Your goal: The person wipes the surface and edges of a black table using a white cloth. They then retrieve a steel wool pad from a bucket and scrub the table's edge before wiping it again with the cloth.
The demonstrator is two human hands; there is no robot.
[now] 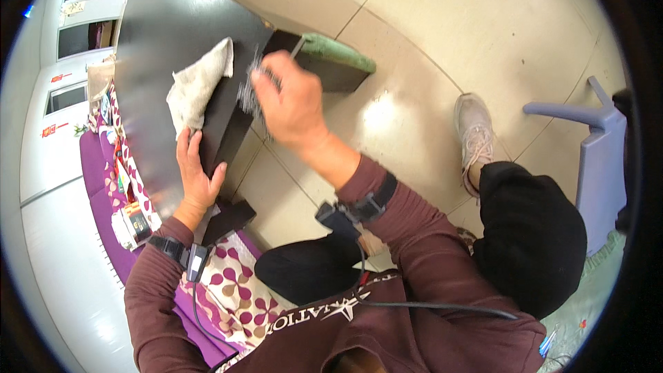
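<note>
My right hand (292, 98) grips a grey, bristly scrubber (249, 94), blurred, possibly steel wool, at the edge of a glossy black table (155, 62). A folded, greyish-white cloth (199, 88) lies on the tabletop, to the left of that hand. My left hand (199, 171) rests at the table's near edge with its thumb spread. Its fingertips touch the lower end of the cloth, and it does not close around it.
Beyond my right hand juts a dark panel with a green fabric-like cover (339, 52). A purple seat (98, 176) with a patterned cover runs along the left, bearing a jar (132, 225) and clutter. A blue-grey plastic stool (595, 166) stands on the tiled floor (414, 36).
</note>
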